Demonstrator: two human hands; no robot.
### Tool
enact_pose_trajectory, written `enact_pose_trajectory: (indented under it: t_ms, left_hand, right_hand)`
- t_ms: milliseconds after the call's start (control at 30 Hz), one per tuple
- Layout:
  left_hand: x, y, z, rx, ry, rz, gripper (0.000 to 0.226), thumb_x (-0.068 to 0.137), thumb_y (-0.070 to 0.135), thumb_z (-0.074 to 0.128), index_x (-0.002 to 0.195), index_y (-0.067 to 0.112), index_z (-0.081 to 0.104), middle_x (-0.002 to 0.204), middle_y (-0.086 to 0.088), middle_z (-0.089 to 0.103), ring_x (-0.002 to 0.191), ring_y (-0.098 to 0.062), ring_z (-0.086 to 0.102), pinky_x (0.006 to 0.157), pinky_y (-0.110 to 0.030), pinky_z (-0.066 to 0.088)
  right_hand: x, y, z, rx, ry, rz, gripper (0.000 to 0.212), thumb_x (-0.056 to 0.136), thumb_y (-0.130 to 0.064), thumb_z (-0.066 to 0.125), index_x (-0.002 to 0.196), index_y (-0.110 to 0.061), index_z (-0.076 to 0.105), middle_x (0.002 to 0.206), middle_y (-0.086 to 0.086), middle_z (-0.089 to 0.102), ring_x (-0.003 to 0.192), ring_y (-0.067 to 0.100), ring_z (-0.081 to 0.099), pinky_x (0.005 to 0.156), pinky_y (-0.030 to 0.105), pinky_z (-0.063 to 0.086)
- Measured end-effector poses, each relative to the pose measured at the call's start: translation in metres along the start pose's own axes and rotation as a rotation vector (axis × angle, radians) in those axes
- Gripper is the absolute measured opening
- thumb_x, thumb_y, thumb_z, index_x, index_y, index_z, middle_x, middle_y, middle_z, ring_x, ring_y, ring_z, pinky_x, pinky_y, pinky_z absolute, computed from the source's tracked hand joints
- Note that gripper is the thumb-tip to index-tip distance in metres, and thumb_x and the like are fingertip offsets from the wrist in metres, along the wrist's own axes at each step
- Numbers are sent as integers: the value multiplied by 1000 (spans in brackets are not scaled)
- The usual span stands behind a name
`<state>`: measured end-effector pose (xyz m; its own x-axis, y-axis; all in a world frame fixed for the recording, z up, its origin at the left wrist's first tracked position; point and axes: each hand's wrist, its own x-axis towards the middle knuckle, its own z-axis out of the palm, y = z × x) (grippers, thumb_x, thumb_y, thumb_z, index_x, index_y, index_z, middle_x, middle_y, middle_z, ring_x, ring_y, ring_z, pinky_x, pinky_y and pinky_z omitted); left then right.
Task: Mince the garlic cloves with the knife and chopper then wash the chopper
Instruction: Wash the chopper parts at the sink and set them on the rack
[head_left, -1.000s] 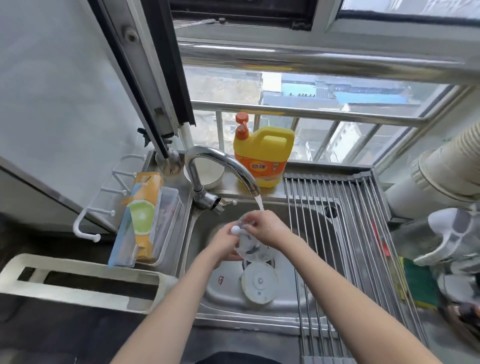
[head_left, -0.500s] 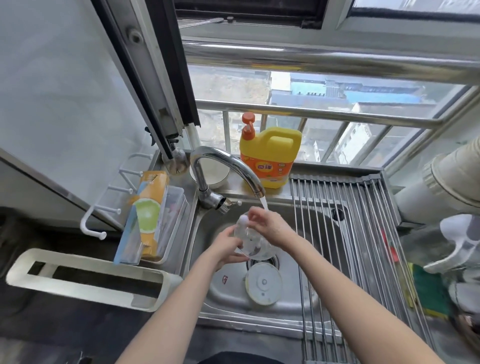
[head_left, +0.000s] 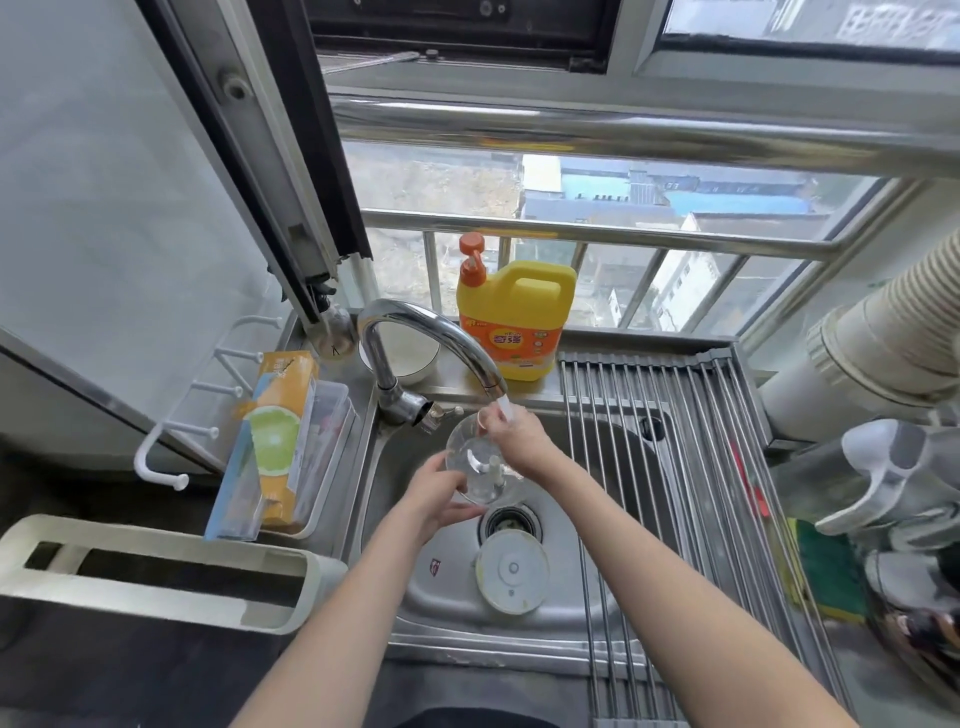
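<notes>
Two bare forearms reach over a stainless steel sink basin (head_left: 447, 597) set below an open window with a metal railing. Across the right half of the basin lies a roll-up drying rack of steel rods (head_left: 670, 415). At the left of the basin sits a clear plastic tray (head_left: 332, 415) holding an orange and blue box with a lime picture (head_left: 275, 441), and nearer the camera a white rectangular plastic holder with a long slot (head_left: 156, 571). A yellow jug of dish soap with an orange pump (head_left: 514, 317) stands on the ledge behind the basin, just right of a white bowl (head_left: 410, 358). The curved chrome tap (head_left: 431, 338) arches from the back left, and water runs from its spout.

Under that stream, above the round drain (head_left: 511, 522), is the clear plastic chopper bowl with a white central post (head_left: 480, 470), tilted so its open side faces the camera. The left hand (head_left: 436, 493) holds the bowl from below and the left, fingers curled under its base. The right hand (head_left: 519, 436) grips the far upper rim, thumb and fingers pinched on the edge where the water lands. The chopper's round white lid (head_left: 511, 569) lies flat on the basin floor just nearer than the drain, apart from the bowl.
</notes>
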<state>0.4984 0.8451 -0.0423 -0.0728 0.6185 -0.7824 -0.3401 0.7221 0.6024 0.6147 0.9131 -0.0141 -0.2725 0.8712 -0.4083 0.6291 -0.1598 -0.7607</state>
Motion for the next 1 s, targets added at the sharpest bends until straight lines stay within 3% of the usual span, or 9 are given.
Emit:
enact_pose_trajectory:
  t_ms: [67, 133, 200, 300, 400, 567, 733, 833, 1000]
  left_hand:
    - [-2, 1, -1, -25, 0, 5, 46, 82, -17, 35, 105, 17, 56, 107, -12, 58, 82, -41, 67, 62, -39, 61]
    - [-1, 2, -4, -32, 4, 20, 49, 81, -17, 35, 111, 15, 57, 112, -13, 59, 85, -41, 66, 60, -38, 60]
    - [1, 1, -6, -16, 9, 36, 54, 80, -17, 35, 119, 14, 56, 114, -13, 59, 86, -40, 66, 62, -39, 61]
    - [3, -1, -7, -16, 17, 42, 53, 82, -16, 35, 121, 14, 54, 115, -12, 58, 82, -39, 66, 66, -40, 61]
    - [3, -2, -6, -2, 12, 45, 55, 83, -16, 36, 126, 13, 52, 112, -11, 59, 77, -36, 67, 65, -40, 61]
    - [7, -1, -7, 8, 27, 53, 59, 83, -15, 37, 132, 16, 50, 114, -10, 58, 75, -35, 69, 69, -43, 60]
    - [7, -1, -7, 18, 29, 63, 59, 84, -14, 39, 133, 17, 48, 120, -13, 57, 77, -37, 68, 70, -43, 60]
    - [8, -1, -8, 9, 44, 58, 62, 82, -14, 39, 135, 17, 46, 127, -15, 54, 74, -39, 68, 63, -40, 60]
    - [9, -1, -8, 17, 42, 65, 64, 80, -15, 37, 133, 18, 49, 127, -15, 55, 76, -37, 67, 65, -42, 60]
  right_hand:
    - [-2, -3, -2, -11, -8, -42, 27, 98, -18, 40, 73, -21, 48, 79, 0, 53, 76, 22, 52, 59, 27, 32]
    - [-9, -2, -6, 136, -26, -38, 18, 99, -11, 37, 89, -21, 49, 83, -1, 56, 65, 16, 53, 55, 21, 39]
    - [-12, 1, -7, 192, -8, -28, 25, 97, -6, 35, 104, -25, 49, 92, -1, 59, 65, 11, 52, 56, 21, 42]
    - [-10, 2, -6, 168, 37, -23, 34, 95, -4, 33, 102, -28, 57, 100, -4, 60, 68, 11, 50, 58, 25, 40]
    - [-12, 1, -6, 273, 9, 9, 27, 96, -4, 36, 106, -17, 58, 89, 1, 65, 57, 9, 53, 50, 20, 41]
    - [-8, 3, -6, 194, 57, 12, 22, 92, -9, 51, 81, -21, 66, 72, 3, 68, 33, -2, 46, 36, 16, 37]
    - [-4, 8, -2, 180, 135, 48, 16, 90, -31, 59, 80, -23, 68, 66, 3, 67, 46, 11, 54, 48, 28, 45]
    - [-3, 6, -4, 34, 126, 62, 34, 91, -47, 53, 72, -25, 69, 58, -6, 61, 57, 15, 57, 61, 32, 47]
    - [-4, 6, -2, 255, -83, 31, 24, 100, -20, 42, 101, -17, 65, 73, -2, 66, 54, 5, 50, 52, 16, 40]
